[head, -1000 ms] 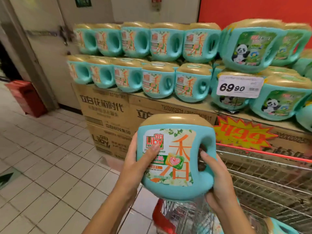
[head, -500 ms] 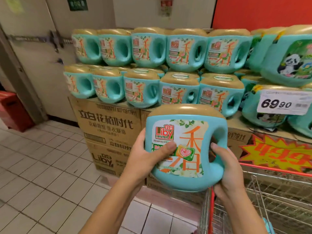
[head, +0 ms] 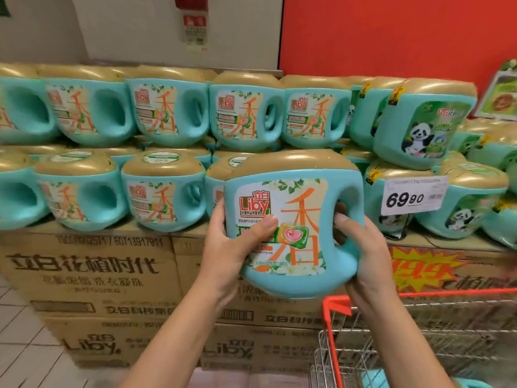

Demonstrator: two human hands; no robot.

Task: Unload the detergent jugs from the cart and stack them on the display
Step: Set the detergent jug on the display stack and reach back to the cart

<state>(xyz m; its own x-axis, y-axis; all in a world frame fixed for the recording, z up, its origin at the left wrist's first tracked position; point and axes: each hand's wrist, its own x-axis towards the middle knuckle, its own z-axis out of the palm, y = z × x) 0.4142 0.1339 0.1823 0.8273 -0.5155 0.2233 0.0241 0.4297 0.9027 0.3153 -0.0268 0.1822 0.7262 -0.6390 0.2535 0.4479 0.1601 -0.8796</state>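
Turquoise jug (head: pixel 296 203), one, gripped by left hand (head: pixel 228 247) and right hand (head: pixel 363 256).

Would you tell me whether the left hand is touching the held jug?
Touching: the head view shows the left hand gripping the jug, thumb over its front.

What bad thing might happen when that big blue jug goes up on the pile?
1. The held jug is up in the air between the left hand and right hand. Its smooth side might slip, dropping it toward the cart.
2. The upper row jugs sit on rounded gold lids, so a bump might topple them.
3. It might knock the price tag loose.
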